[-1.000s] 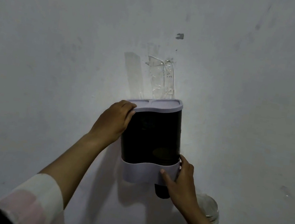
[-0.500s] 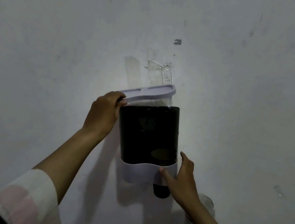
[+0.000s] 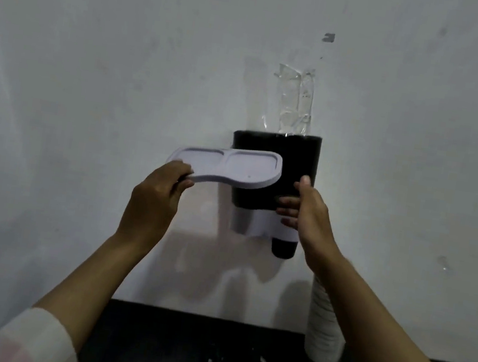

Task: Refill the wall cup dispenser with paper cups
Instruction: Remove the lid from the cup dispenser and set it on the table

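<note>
Off dispenser [image 3: 272,173], lid [image 3: 227,165] now lifted (left hand [image 3: 155,196])

No readable text, label or number on any surface in view.

A cup dispenser [image 3: 276,170] hangs on the wall [image 3: 94,68] straight ahead of you, its top open. Strips of tape [image 3: 296,103] sit on the wall just above it. Your left hand [image 3: 155,199] holds the lid [image 3: 227,165] by its left end, in front of the dispenser and to its left, lying roughly flat. Your right hand [image 3: 307,212] rests against the dispenser's right side. A stack of paper cups [image 3: 323,324] stands below and to the right, partly behind your right forearm, on the counter [image 3: 192,349] at the wall's foot.
</note>
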